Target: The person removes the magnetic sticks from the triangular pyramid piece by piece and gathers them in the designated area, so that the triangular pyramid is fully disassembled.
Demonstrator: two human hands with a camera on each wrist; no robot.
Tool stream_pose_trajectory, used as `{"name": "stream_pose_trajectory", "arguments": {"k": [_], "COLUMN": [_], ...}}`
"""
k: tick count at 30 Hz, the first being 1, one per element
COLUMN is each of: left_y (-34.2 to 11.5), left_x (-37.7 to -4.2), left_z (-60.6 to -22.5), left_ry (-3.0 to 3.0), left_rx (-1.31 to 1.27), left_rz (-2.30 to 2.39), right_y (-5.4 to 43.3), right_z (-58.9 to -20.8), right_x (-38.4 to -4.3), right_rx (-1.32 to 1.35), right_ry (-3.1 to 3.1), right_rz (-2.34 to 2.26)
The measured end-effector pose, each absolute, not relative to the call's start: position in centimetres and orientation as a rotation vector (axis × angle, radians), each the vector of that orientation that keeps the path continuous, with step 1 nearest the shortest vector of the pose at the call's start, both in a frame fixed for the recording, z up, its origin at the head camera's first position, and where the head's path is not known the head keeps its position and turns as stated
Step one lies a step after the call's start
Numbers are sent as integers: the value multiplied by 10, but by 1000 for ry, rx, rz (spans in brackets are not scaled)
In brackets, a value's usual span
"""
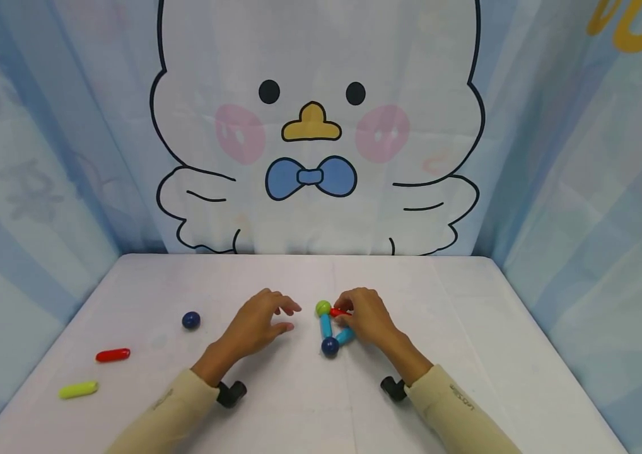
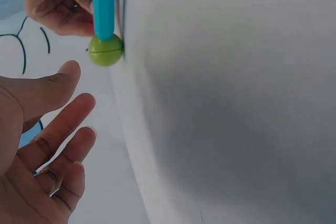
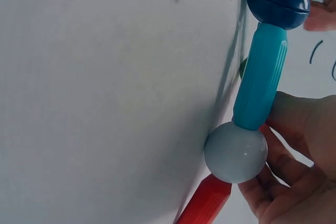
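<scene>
A ball-and-rod toy construction stands on the table before my hands. It has a green ball [image 1: 323, 308], a navy ball [image 1: 329, 347], cyan rods [image 1: 326, 326] and a red rod [image 1: 339, 312] beside the green ball. My right hand [image 1: 367, 316] pinches this red rod between thumb and fingers. The right wrist view shows a grey ball [image 3: 236, 152] close by those fingers, joined to a cyan rod [image 3: 260, 77] and another red rod [image 3: 205, 200]. Left of the construction, my left hand [image 1: 257, 321] hovers apart from it, holding nothing, its fingers spread and slightly bent.
Loose pieces lie on the table's left side: a navy ball [image 1: 191, 320], a red rod [image 1: 113, 355] and a yellow-green rod [image 1: 79, 389]. Behind the white table [image 1: 298, 410] hangs a curtain [image 1: 309, 221] printed with a cartoon bird, and curtains flank both sides.
</scene>
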State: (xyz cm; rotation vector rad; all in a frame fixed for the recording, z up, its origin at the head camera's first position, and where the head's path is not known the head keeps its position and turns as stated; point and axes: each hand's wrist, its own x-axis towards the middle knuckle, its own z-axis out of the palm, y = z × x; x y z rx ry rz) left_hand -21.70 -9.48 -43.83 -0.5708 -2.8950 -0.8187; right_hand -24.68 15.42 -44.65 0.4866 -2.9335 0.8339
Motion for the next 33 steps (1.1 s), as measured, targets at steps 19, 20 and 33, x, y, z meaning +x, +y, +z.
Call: {"name": "stream_pose_trajectory", "arguments": {"k": [19,20,33], "left_y": [-56,-56,-56], "left_x": [-248,-248,-247], "left_z": [-457,-456,-456], "left_ry": [-2901,-2903,-2902], "left_rx": [-759,-763,-737], "left_rz": [-915,-920,-987], "right_y": [152,152,154], "right_z": [-450,-450,-450], "right_x": [-247,-247,-248], "right_rx": [613,622,499], "right_ry": [-2934,-2932,-2888], "right_rz": [871,852,789]}}
